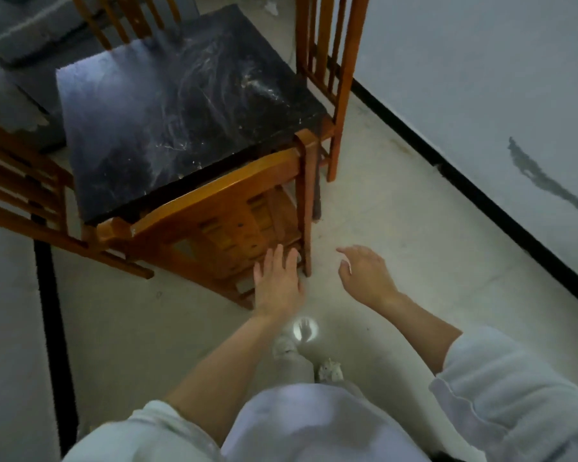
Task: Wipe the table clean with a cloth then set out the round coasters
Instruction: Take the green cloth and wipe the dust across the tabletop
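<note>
Black marble table (pixel 181 121) lay up ahead and to our left, beyond the wooden chair (pixel 221 211); our left hand (pixel 276 281) was nearer, fingers straight and together, our right hand (pixel 364 275) loosely curled, both empty; no cloth or coasters in sight.

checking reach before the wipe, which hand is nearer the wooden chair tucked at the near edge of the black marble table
Left. The left hand overlaps the orange-brown wooden chair back's lower right corner in the image; the right hand hangs to the chair's right, over bare floor.
</note>
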The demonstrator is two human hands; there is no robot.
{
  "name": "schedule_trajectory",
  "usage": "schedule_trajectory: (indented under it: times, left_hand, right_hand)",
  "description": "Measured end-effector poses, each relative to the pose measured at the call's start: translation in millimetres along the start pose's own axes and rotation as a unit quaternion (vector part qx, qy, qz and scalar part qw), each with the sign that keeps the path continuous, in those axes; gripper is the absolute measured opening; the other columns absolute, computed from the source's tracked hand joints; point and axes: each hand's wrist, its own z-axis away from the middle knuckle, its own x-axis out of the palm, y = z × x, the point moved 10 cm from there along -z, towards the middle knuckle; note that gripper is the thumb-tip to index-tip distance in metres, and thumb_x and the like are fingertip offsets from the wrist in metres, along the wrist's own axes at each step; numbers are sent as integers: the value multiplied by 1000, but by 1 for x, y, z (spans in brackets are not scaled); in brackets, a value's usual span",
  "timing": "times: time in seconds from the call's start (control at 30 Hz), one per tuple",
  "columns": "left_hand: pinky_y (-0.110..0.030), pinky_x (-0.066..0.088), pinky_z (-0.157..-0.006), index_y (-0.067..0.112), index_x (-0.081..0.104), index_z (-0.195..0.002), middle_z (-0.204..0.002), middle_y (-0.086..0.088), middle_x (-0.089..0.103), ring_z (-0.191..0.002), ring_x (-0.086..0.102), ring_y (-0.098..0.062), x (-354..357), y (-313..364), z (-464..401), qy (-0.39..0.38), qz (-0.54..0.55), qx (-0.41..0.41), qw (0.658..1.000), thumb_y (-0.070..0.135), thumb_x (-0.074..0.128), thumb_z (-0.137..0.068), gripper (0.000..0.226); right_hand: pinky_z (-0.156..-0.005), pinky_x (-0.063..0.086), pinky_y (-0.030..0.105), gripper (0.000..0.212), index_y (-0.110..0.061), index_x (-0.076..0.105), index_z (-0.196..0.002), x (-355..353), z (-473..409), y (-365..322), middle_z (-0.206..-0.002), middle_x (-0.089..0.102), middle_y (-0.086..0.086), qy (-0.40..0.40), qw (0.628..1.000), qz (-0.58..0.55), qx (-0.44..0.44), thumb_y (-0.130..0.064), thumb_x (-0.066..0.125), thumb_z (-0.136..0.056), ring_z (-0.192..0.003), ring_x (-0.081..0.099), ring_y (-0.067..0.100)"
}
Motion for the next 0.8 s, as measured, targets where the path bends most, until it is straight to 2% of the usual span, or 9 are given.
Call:
schedule_trajectory:
  times: [0.17,0.3,0.37,0.5,0.53,0.6,0.7,0.8]
  left_hand:
    - [-40,27,-110,17,38,-137,-142,-6,41,-131,36,-24,37,101,-13,-71,-35,132,988,30,45,-93,47]
    - [-39,31,-104,15,37,-139,-141,-7,44,-128,41,-26,72,172,-18,-143,-66,231,960,30,43,-93,49]
    - [-37,32,-103,14,38,-139,-140,-8,45,-127,42,-27,97,219,-8,-184,-87,311,928,30,43,-93,48]
    - [-38,35,-102,15,40,-137,-138,-8,47,-125,44,-26,145,282,36,-266,-141,444,844,28,42,-94,46]
    - [-38,35,-101,14,41,-136,-137,-8,48,-125,44,-26,158,295,53,-285,-157,478,816,28,42,-94,45]
    - [-38,36,-101,13,42,-135,-136,-8,48,-124,45,-26,174,305,76,-307,-174,517,780,26,41,-94,43]
    - [-38,36,-102,14,42,-136,-138,-6,47,-125,44,-24,197,318,130,-340,-203,591,703,27,41,-94,44]
    - [-39,38,-103,15,43,-137,-138,-6,48,-125,45,-24,214,318,193,-353,-232,664,617,26,43,-93,46]
  right_hand:
    - [-105,34,39,39,-14,47,-131,-4,61,109,-134,51,9,34,972,-112,203,-18,36,-94,-125,43,25]
    - [-104,37,41,39,-11,47,-131,1,115,168,-132,52,12,81,921,-196,328,-16,36,-94,-122,47,28]
    - [-101,40,39,38,-9,47,-130,3,156,200,-129,54,14,127,878,-221,406,-15,37,-94,-119,50,29]
    - [-91,42,33,37,-8,48,-129,32,251,222,-126,56,15,198,760,-278,553,-13,36,-95,-113,54,30]
    - [-89,42,32,36,-7,50,-127,44,278,218,-125,57,15,212,720,-297,590,-13,36,-95,-112,54,30]
    - [-85,41,32,32,-2,54,-118,68,315,205,-120,59,16,235,667,-315,633,-13,38,-93,-110,54,30]
    - [-96,41,35,33,-5,53,-121,108,377,168,-123,59,13,285,562,-344,696,-14,40,-93,-115,53,27]
    - [-98,40,34,38,-11,46,-131,148,430,119,-130,54,8,312,448,-386,743,-16,40,-94,-119,50,22]
